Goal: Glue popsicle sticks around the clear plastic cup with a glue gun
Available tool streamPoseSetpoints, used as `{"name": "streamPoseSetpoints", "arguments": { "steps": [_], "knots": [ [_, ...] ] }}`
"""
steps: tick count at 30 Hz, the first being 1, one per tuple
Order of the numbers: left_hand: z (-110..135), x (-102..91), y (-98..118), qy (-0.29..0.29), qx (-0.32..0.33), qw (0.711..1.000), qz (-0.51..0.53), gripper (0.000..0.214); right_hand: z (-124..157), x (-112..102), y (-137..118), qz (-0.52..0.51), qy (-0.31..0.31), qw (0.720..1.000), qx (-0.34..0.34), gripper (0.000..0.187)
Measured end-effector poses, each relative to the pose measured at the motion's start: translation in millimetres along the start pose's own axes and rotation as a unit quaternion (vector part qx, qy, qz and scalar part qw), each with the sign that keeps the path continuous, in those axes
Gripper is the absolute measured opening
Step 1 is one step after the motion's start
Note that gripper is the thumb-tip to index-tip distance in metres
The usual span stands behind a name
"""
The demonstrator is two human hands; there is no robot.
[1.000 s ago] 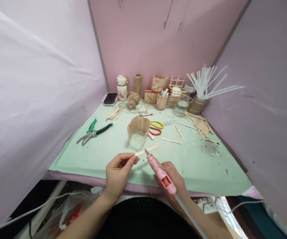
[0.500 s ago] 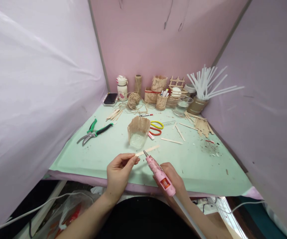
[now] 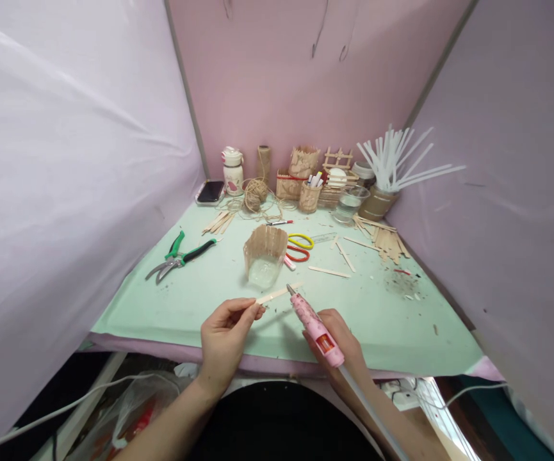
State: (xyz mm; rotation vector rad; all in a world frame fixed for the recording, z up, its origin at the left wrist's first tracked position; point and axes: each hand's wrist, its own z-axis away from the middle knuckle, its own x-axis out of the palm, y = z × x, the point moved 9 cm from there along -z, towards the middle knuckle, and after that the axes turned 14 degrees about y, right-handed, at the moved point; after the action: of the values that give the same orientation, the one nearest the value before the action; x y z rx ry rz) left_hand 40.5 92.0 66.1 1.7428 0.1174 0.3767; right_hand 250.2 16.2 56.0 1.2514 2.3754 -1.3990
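Between thumb and fingers, my left hand [image 3: 228,333] pinches the near end of a pale wooden craft stick [image 3: 273,296]. My right hand [image 3: 341,342] is wrapped round a pink hot glue gun [image 3: 312,323], with a long glue stick [image 3: 370,406] running out of its back end. The gun's metal nozzle is at the craft stick, toward its far end; whether it touches cannot be made out. A shiny line lies on the stick behind the nozzle. Just beyond stands a clear cup [image 3: 263,272] partly walled with craft sticks [image 3: 266,242].
Green-handled pruning shears [image 3: 175,259] lie at left. Scissors [image 3: 300,248] and loose sticks [image 3: 329,272] lie right of the cup. Along the back are a bottle [image 3: 233,173], twine [image 3: 256,194], a water bowl [image 3: 348,203] and a pot of white glue sticks [image 3: 377,202].
The glue gun has moved to the right along the craft stick, toward its far end. My left hand still holds the stick, and the view has shifted slightly.
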Motion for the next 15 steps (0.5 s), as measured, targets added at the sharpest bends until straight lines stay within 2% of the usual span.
{"name": "streamPoseSetpoints", "arguments": {
  "steps": [11, 15],
  "knots": [
    [-4, -7.0, -9, 0.01, -0.002, 1.0, -0.02, 0.018, -11, -18, 11, -0.003, 0.021, 0.998, 0.056, 0.017],
    [-6, -11.2, -6, 0.018, 0.001, 0.999, -0.034, 0.019, -16, -29, 15, 0.0, 0.036, 0.996, 0.086, 0.015]
  ]
}}
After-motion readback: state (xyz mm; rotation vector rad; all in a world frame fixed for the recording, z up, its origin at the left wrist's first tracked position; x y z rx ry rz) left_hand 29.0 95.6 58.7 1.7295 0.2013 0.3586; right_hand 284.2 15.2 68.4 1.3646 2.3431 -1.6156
